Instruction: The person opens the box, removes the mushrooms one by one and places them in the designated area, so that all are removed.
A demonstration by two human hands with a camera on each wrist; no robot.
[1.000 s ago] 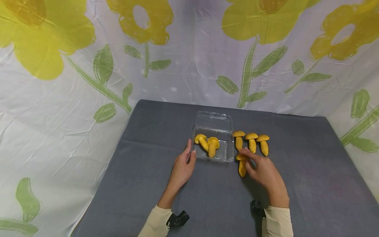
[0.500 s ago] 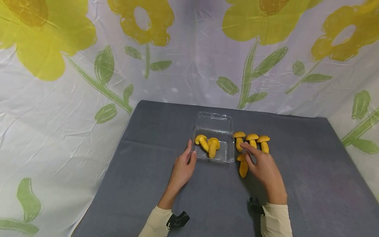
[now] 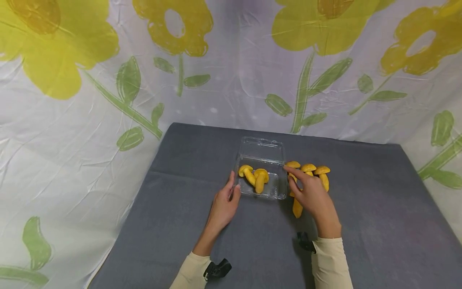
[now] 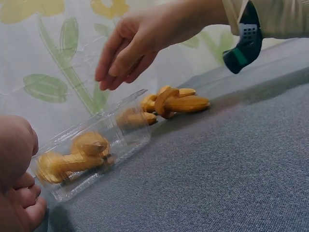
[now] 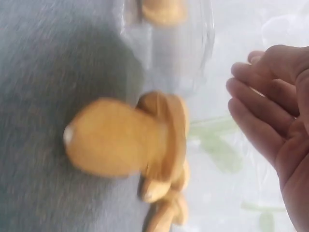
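Observation:
A clear plastic clamshell container (image 3: 276, 185) lies with its lid (image 3: 261, 149) folded back. Inside it, two yellow mushrooms (image 3: 260, 180) rest against each other on the left side. My left hand (image 3: 221, 208) holds the container's near left corner between thumb and fingers. Above the loose mushrooms hovers my right hand (image 3: 315, 200), fingers slightly bent and nothing between them. In the right wrist view one mushroom (image 5: 116, 137) lies below that hand, apart from it. Behind the hand are several mushrooms (image 3: 322, 171), partly covered in the head view.
A dark grey cloth (image 3: 187, 168) covers the table. Behind and beside it hangs a white backdrop (image 3: 234, 100) printed with yellow flowers. A black wrist camera (image 3: 217, 269) sits on the left forearm, another camera (image 3: 306, 242) on the right.
My right hand has lifted away from the nearest mushroom and moved up and left, toward the container's right edge. The mushrooms lie where they were. My left hand stays at the container.

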